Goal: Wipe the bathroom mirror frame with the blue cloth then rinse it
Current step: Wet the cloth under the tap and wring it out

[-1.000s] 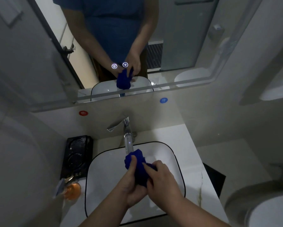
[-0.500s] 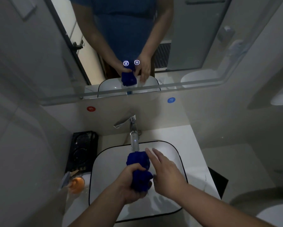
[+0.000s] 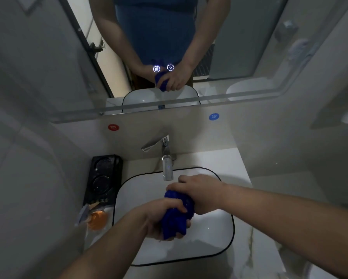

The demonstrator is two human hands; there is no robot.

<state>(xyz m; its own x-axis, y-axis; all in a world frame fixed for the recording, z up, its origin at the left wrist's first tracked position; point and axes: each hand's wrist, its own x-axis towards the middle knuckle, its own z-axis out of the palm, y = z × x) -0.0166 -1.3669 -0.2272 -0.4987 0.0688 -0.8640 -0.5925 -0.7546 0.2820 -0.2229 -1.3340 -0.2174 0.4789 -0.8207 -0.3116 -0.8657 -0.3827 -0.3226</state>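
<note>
Lower centre of frame: I see both hands on the blue cloth, bunched up over the white sink, just below the faucet spout. Left hand comes in from bottom left, fingers clenched round the lower part of the cloth. Right hand comes in from the right, fingers curled over the cloth's top end. The hands touch each other. Can't tell if water is running. Mirror fills the top of frame, its lower frame edge above the wall stickers, red sticker left, blue sticker right. Black tray and an orange item sit on the table at centre left, beside the sink.
</note>
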